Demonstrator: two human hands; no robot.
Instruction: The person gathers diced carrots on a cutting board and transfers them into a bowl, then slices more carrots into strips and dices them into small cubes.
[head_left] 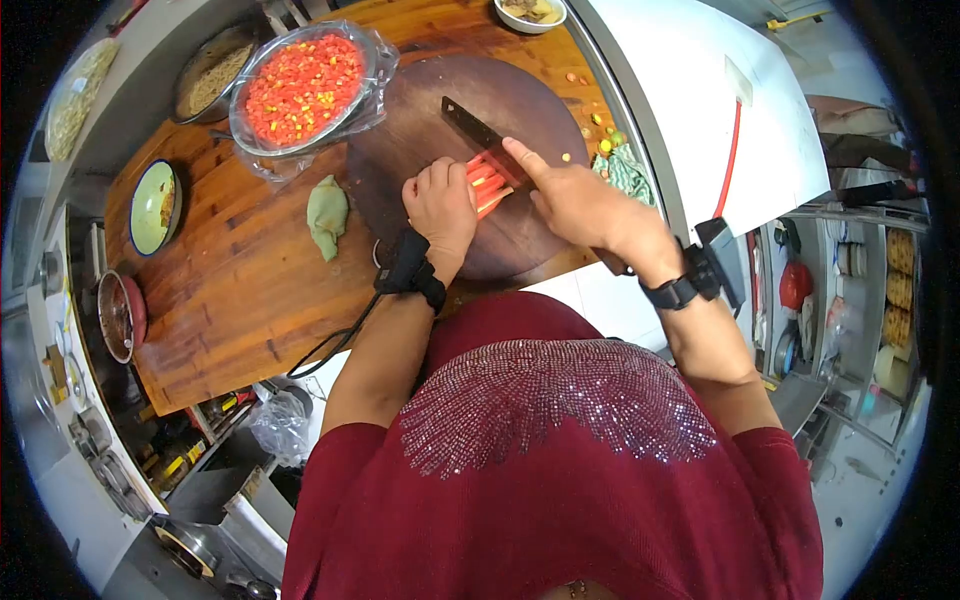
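Observation:
On the round dark chopping board [430, 95] lie several red strips [489, 186], with some yellow among them. My left hand [443, 205] presses on their left end, its fingers bent and close together. A dark cleaver [472, 128] with a hole near its tip crosses the strips, slightly blurred. My right hand [580, 200] grips it, one finger stretched along the blade; the handle is hidden in the palm. Left of the board, a crumpled green cloth [327, 216] rests on the wooden table [250, 290].
A plastic-lined bowl [305, 88] of diced red and yellow pieces stands at the upper left. A green bowl [154, 208] and a red bowl [122, 316] sit farther left. Green-yellow scraps [606, 145] and a patterned cloth [625, 174] lie right of the board.

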